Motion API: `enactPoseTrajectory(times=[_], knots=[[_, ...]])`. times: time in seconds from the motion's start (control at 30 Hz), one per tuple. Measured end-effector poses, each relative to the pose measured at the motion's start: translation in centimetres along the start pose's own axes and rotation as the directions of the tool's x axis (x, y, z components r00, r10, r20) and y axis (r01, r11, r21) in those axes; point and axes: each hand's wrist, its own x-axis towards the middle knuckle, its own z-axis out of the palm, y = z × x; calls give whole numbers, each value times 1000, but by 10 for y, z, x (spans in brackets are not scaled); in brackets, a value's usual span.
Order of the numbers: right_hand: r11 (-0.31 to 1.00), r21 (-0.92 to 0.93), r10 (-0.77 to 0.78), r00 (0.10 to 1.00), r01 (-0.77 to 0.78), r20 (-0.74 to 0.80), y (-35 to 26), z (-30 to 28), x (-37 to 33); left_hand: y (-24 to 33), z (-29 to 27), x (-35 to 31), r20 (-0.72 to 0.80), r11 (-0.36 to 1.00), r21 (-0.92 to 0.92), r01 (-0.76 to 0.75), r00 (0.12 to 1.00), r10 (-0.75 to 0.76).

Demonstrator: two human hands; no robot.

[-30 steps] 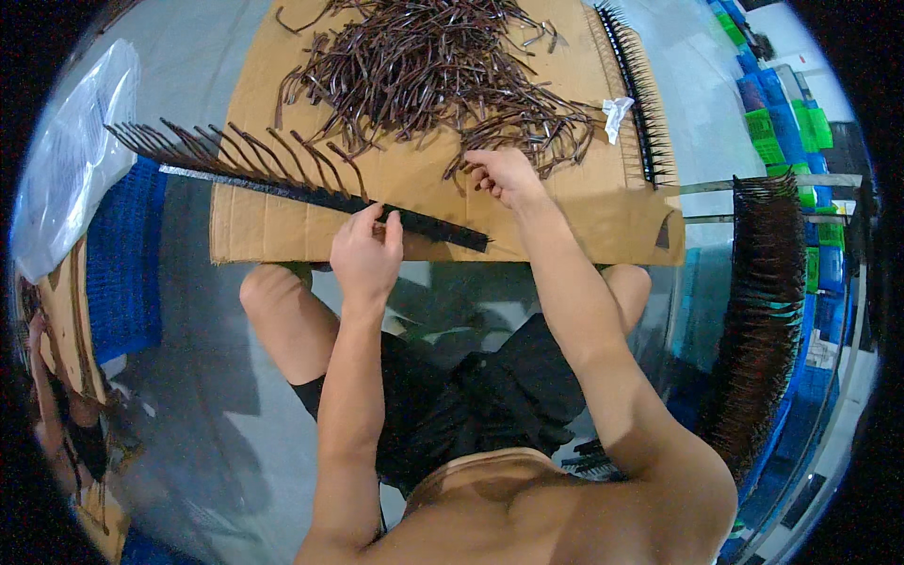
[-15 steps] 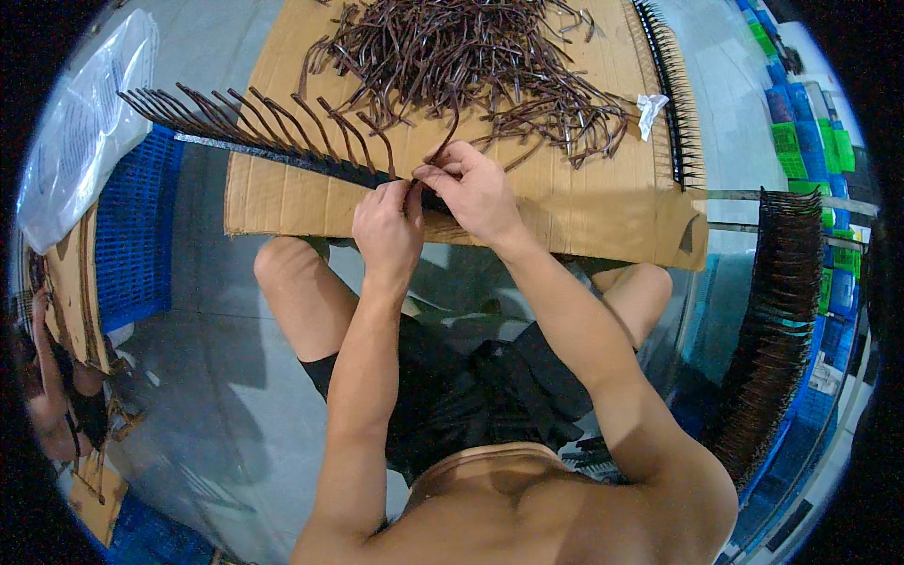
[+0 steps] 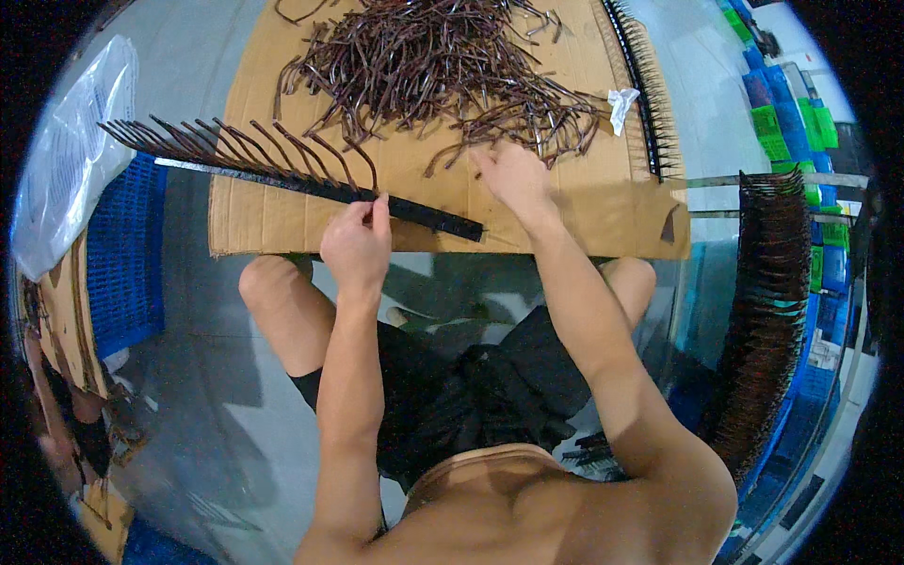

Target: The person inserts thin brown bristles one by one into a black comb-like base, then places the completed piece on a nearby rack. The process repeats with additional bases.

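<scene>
A long black bar (image 3: 428, 217) lies across a cardboard sheet (image 3: 584, 212), with several curved brown tines (image 3: 235, 143) standing out of its left part. My left hand (image 3: 358, 243) pinches the bar just right of the last fitted tine. Over the near edge of a big pile of loose brown tines (image 3: 443, 61), my right hand (image 3: 513, 177) reaches with fingers down among them. Whether it grips one I cannot tell.
Another toothed black bar (image 3: 650, 94) lies at the cardboard's right edge beside a scrap of white paper (image 3: 621, 102). A stack of finished rake heads (image 3: 767, 301) stands on the right. A blue crate (image 3: 118, 254) and a clear plastic bag (image 3: 71, 160) are on the left.
My right hand has left the bar, where both hands met half a second ago, and gone back to the loose pile. My left hand stays on the bar.
</scene>
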Motion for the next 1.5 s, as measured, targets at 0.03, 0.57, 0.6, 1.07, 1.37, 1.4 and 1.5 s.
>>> enactPoseTrajectory(times=[0.03,0.57,0.6,1.07,1.37,1.4,1.5], knots=[[993,-85,91,994,-86,58,13,0,10,4,-1,2,9,1000,-27,-10,1000,10],[432,901,-218,964,-43,150,-47,25,-39,1,16,-2,-45,967,-25,-253,967,251],[433,897,-248,968,89,24,-39,43,-37,3,16,-2,-34,968,-12,-251,967,251],[694,454,-521,825,559,-219,-53,25,-55,0,17,-5,0,975,-41,-216,976,217],[842,-224,-506,863,491,-10,1,10,22,-5,7,1,38,999,18,33,999,-33],[823,-219,-536,844,524,5,9,11,27,-3,6,1,20,999,-49,-1,1000,2],[768,-184,-626,779,614,-15,17,14,34,3,9,-6,-37,965,-240,-102,995,96]])
